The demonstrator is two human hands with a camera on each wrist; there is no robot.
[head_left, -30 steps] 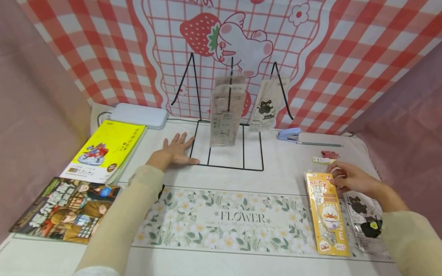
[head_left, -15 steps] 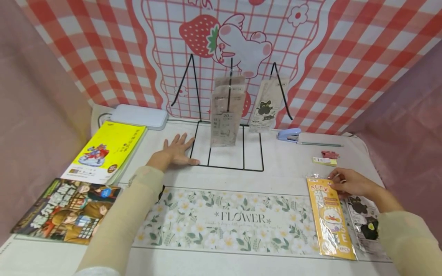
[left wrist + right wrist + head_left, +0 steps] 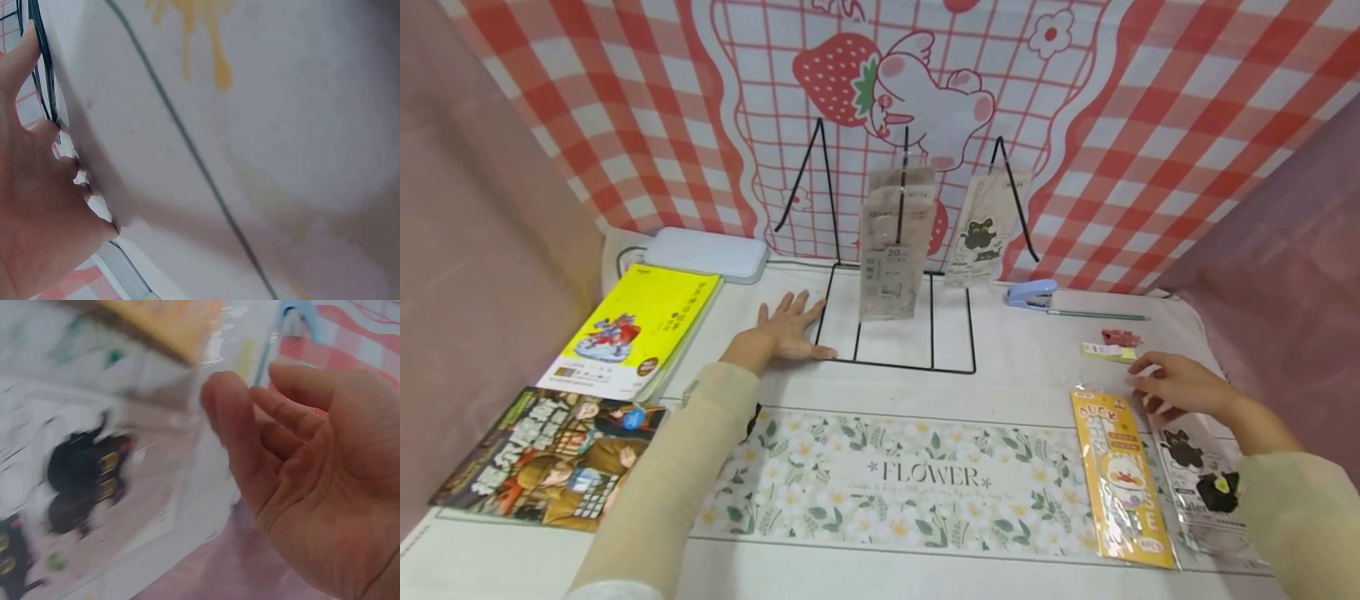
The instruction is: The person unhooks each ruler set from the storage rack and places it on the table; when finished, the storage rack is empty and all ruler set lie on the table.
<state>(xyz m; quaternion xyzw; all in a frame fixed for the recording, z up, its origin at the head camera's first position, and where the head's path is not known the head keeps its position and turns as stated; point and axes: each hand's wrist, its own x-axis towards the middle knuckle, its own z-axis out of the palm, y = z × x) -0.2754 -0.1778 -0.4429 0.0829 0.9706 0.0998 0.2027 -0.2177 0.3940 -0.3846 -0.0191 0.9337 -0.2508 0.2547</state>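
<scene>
Left hand (image 3: 790, 327) spread against the wire rack (image 3: 932, 325); right hand (image 3: 1187, 389) empty, loosely bent, near the cat packet (image 3: 1197, 477) — a careless grab could drag the adjacent duck packet (image 3: 1123, 479) askew.

Curtained table (image 3: 1022, 383), whether home or shop undetermined — pink drapes (image 3: 482, 250) are enclosing the sides, checked cloth (image 3: 1150, 167) is covering the back, stationery packets (image 3: 880, 283) are hanging from a wire rack (image 3: 932, 333), books (image 3: 640, 329) are lying nearby.
</scene>
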